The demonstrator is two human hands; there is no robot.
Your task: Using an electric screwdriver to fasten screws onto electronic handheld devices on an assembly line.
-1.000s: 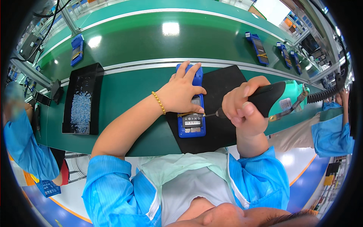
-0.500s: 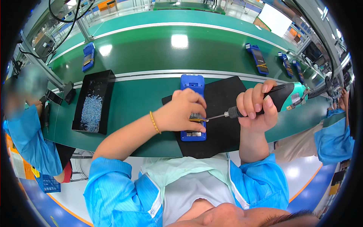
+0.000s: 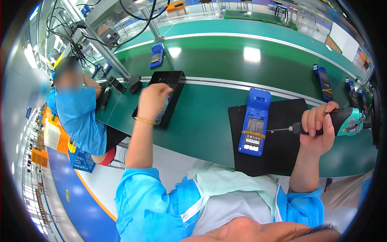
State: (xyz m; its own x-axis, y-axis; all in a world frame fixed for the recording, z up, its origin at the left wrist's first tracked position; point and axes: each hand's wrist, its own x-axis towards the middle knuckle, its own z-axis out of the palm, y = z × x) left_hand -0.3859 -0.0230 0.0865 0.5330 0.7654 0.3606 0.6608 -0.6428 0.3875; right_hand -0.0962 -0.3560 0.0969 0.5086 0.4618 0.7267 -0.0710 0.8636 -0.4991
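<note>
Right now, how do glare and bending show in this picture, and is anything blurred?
In the head view, glare whitens the green surface in two bright patches; the metal rail bows, and the image darkens to black at its corners; the co-worker's head is blurred, while the blue device on the black mat looks fairly sharp.

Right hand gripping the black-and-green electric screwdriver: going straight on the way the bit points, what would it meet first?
Probably the right edge of the blue plastic handheld device: the right hand points the thin metal bit of the screwdriver at it. The tip looks close; contact is unclear.
</note>
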